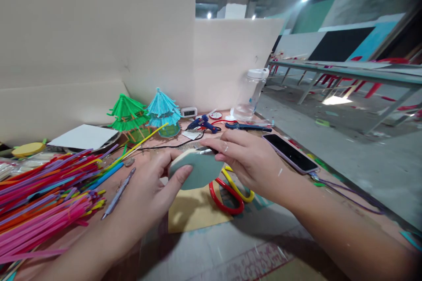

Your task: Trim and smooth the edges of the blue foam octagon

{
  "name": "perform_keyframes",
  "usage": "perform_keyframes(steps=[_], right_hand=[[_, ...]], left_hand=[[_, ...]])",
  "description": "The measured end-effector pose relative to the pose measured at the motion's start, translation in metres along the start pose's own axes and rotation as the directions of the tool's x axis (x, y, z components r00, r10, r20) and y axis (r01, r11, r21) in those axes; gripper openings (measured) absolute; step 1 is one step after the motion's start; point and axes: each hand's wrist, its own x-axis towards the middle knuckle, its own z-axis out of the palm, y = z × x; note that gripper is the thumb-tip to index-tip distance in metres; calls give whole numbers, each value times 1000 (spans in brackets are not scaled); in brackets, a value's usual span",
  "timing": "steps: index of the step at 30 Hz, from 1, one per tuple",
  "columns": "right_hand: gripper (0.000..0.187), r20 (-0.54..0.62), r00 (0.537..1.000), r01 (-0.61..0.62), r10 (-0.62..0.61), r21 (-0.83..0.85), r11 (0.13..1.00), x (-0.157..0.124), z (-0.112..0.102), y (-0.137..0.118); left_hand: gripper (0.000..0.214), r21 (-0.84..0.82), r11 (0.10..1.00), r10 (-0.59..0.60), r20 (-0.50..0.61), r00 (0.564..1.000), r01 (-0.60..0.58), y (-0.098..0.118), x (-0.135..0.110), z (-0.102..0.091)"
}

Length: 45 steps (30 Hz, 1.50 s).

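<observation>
My left hand (165,180) is closed on a grey-green, many-sided flat piece (198,171) with a pale edge, thumb on its face and fingers behind. My right hand (245,158) pinches a dark metal blade against the top edge of the piece. Red and yellow handles of a pair of scissors (235,204) show just below that hand; the blade seems to belong to them, but the join is hidden behind the piece. Under both hands lies a tan sheet (187,213) on the table.
Bundles of coloured pipe cleaners (49,202) and a pen (118,193) lie left. Behind stand a green umbrella-roofed model (128,114), a blue one (162,112), a glue gun (202,124) and a clear bottle (248,94). A phone (290,153) rests near the right table edge.
</observation>
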Motion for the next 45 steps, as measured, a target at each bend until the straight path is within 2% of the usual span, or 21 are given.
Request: perform_keyframes(steps=[11,19,22,28,33,37,40,45], right_hand=[[34,7,999,-35,35,64,997,-2,1,1],[34,14,1000,-27,26,61,998,-1,0,0],[35,1,1000,-31,31,78,996,-2,-2,2],[32,-117,978,-160,175,127,979,-1,-10,3],[31,-148,971,-167,186,131,977,-1,-12,3],[31,-135,979,-139,153,107,984,-1,-11,3],[32,-76,992,-96,101,61,993,-2,-9,3],[33,4,999,-43,43,-6,999,-1,-6,3]], left_hand=[[29,-54,997,-47,23,999,48,-2,2,1],[29,89,996,2,20,1000,-4,-1,-1,1],[30,-15,999,-32,46,998,32,1,1,-1],[34,-277,951,-118,83,990,136,7,10,-4],[37,-321,928,-169,84,982,187,10,12,-4],[37,-354,916,-165,95,982,188,8,12,-1],[33,-317,934,-146,91,985,168,2,11,0],[28,-145,987,-62,22,998,65,-5,8,1]])
